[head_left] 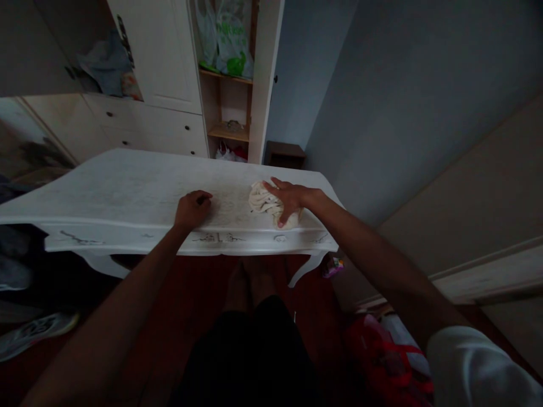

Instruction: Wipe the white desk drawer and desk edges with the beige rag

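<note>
A white table [127, 178] with a curved edge and carved front stands before me, its top marked with greyish smudges. My right hand [291, 199] lies over a crumpled cream cloth [263, 199] near the table's right end, fingers spread across it and gripping it against the top. Further left, my left hand [193, 209] rests by the front edge with its fingers curled in. Nothing shows in that hand.
Behind the table is a white wardrobe [165, 56] with an open door [265, 85] and plastic bags [231, 37] on a shelf. A small brown cabinet [285, 154] stands by the grey wall. A red bag [382, 350] lies at lower right, a shoe [38, 333] at lower left.
</note>
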{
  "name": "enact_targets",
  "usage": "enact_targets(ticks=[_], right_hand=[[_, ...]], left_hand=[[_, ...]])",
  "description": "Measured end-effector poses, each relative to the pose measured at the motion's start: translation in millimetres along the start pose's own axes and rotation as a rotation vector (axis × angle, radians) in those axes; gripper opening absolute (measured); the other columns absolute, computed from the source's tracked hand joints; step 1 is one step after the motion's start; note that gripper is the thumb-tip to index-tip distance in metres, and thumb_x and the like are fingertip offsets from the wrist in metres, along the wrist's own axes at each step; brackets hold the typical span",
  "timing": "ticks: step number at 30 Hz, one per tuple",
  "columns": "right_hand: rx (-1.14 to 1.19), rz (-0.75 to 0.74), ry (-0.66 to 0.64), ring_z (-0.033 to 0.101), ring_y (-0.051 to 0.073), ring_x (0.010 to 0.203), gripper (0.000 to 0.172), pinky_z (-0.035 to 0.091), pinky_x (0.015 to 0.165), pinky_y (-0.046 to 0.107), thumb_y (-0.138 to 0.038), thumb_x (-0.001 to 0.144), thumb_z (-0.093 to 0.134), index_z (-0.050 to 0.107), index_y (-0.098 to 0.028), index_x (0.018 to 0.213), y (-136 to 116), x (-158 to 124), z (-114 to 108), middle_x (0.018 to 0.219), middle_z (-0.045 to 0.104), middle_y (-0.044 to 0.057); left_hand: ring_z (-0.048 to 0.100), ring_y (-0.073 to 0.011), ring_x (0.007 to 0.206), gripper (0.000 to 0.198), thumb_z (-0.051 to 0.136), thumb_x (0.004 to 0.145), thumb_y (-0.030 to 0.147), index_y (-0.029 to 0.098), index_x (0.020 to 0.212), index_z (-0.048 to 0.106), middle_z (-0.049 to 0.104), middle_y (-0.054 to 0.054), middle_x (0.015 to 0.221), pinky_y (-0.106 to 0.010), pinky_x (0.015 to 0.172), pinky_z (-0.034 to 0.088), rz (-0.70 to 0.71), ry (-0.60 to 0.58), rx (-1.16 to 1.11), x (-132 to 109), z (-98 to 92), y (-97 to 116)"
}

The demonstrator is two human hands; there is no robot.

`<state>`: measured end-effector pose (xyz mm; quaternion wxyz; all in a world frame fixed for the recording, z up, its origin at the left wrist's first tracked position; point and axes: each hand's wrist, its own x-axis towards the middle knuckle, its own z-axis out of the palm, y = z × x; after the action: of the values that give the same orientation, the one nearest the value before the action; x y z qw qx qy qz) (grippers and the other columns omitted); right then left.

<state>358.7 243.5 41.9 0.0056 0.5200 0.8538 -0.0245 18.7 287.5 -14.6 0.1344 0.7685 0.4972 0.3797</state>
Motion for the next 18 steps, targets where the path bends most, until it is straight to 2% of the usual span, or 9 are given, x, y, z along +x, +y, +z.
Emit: enact_targets(ticks=[2, 4, 7, 9, 12, 14, 16, 18], right_hand=[[-0.056, 0.038, -0.042, 0.043, 0.042, 0.132, 0.146, 0.045, 0.100, 0.052, -0.053, 0.033, 0.093, 0.018, -0.024, 0.156, -4, 3, -4, 0.159, 0.021, 0.019], [-0.123, 0.075, -0.089, 0.051, 0.040, 0.124, 0.138, 0.048, 0.094, 0.049, -0.048, 0.040, 0.093, 0.020, -0.025, 0.155, -13, 8, -11, 0.153, 0.034, 0.018], [-0.204, 0.083, -0.099, 0.057, 0.035, 0.114, 0.109, 0.050, 0.088, 0.044, -0.038, 0.053, 0.089, 0.037, -0.027, 0.148, -29, 14, -21, 0.139, 0.051, 0.014], [-0.258, 0.112, -0.047, 0.057, 0.035, 0.110, 0.090, 0.049, 0.086, 0.044, -0.034, 0.060, 0.085, 0.046, -0.026, 0.141, -39, 16, -22, 0.133, 0.055, 0.013], [-0.358, 0.205, 0.127, 0.053, 0.035, 0.110, 0.071, 0.047, 0.085, 0.045, -0.030, 0.074, 0.074, 0.048, -0.021, 0.138, -53, 15, -12, 0.129, 0.055, 0.016], [-0.406, 0.242, 0.247, 0.050, 0.036, 0.112, 0.064, 0.044, 0.086, 0.047, -0.026, 0.080, 0.066, 0.045, -0.018, 0.140, -60, 13, -3, 0.132, 0.053, 0.019], [-0.421, 0.235, 0.306, 0.047, 0.037, 0.115, 0.066, 0.042, 0.088, 0.049, -0.023, 0.082, 0.061, 0.040, -0.017, 0.144, -64, 9, 5, 0.140, 0.047, 0.019], [-0.401, 0.200, 0.284, 0.043, 0.038, 0.123, 0.074, 0.040, 0.092, 0.050, -0.020, 0.082, 0.058, 0.030, -0.018, 0.151, -62, 6, 7, 0.150, 0.038, 0.019]], left_hand=[[0.068, -0.0237, 0.090, 0.035, 0.050, 0.076, 0.029, 0.014, 0.098, 0.073, 0.073, -0.011, 0.098, -0.035, 0.090, 0.051, -0.007, -0.016, -0.003, 1, 0.0, 0], [0.068, -0.0239, 0.090, 0.035, 0.049, 0.076, 0.028, 0.014, 0.097, 0.073, 0.073, -0.011, 0.099, -0.035, 0.091, 0.051, -0.015, -0.017, -0.005, 1, 0.3, 0], [0.068, -0.0236, 0.092, 0.034, 0.049, 0.076, 0.026, 0.015, 0.096, 0.073, 0.073, -0.010, 0.100, -0.035, 0.092, 0.051, -0.023, -0.006, 0.010, 1, 1.1, 0], [0.067, -0.0238, 0.093, 0.034, 0.048, 0.076, 0.026, 0.015, 0.097, 0.073, 0.073, -0.010, 0.100, -0.034, 0.092, 0.051, -0.026, -0.004, 0.024, 1, 1.6, 0], [0.067, -0.0237, 0.095, 0.035, 0.048, 0.078, 0.026, 0.014, 0.098, 0.073, 0.073, -0.010, 0.102, -0.034, 0.094, 0.050, -0.015, -0.007, 0.037, 0, 1.8, 0], [0.067, -0.0232, 0.095, 0.035, 0.047, 0.078, 0.026, 0.014, 0.098, 0.073, 0.073, -0.010, 0.103, -0.035, 0.095, 0.050, -0.007, -0.007, 0.039, 0, 1.6, 0], [0.067, -0.0229, 0.096, 0.034, 0.047, 0.078, 0.026, 0.014, 0.098, 0.073, 0.073, -0.010, 0.103, -0.035, 0.095, 0.050, -0.001, -0.003, 0.036, 0, 1.2, 0], [0.067, -0.0232, 0.096, 0.034, 0.048, 0.078, 0.026, 0.013, 0.098, 0.073, 0.073, -0.010, 0.103, -0.035, 0.095, 0.050, 0.002, 0.003, 0.029, 0, 0.9, 0]])
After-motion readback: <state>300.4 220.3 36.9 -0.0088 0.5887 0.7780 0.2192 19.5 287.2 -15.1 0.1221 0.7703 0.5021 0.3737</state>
